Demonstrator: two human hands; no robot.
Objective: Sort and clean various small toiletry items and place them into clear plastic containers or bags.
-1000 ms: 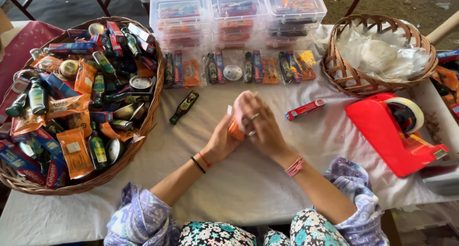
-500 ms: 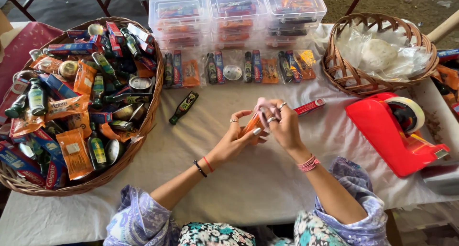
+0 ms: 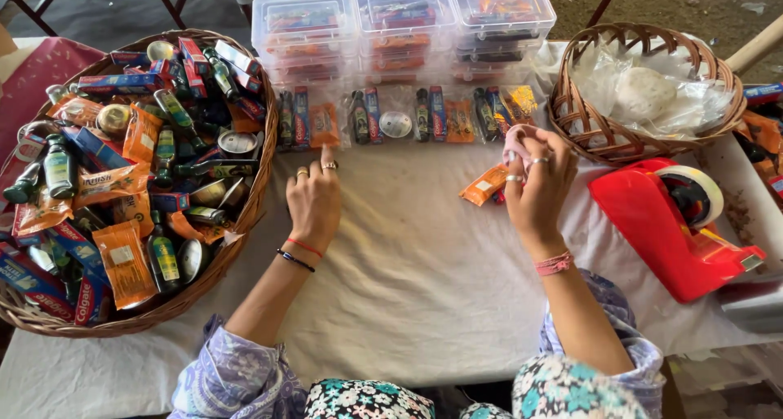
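My left hand (image 3: 314, 200) lies palm down on the white cloth, index finger stretched toward a row of filled clear pouches (image 3: 408, 113). It covers the spot where a small dark bottle lay, and the bottle is hidden. My right hand (image 3: 534, 183) is raised to the right, fingers closed on a small clear pouch (image 3: 514, 138). An orange sachet (image 3: 484, 184) sticks out below that hand, with a red tube end beside it.
A large wicker basket (image 3: 253, 199) full of sachets, small bottles, tins and toothpaste boxes stands at the left. Three clear lidded boxes (image 3: 404, 19) sit at the back. At the right are a smaller basket (image 3: 571, 130) of plastic bags and a red tape dispenser (image 3: 652, 223).
My hands have parted. The left moved left onto the spot of the dark bottle. The right carried the pouch with the orange sachet to the right and farther back.
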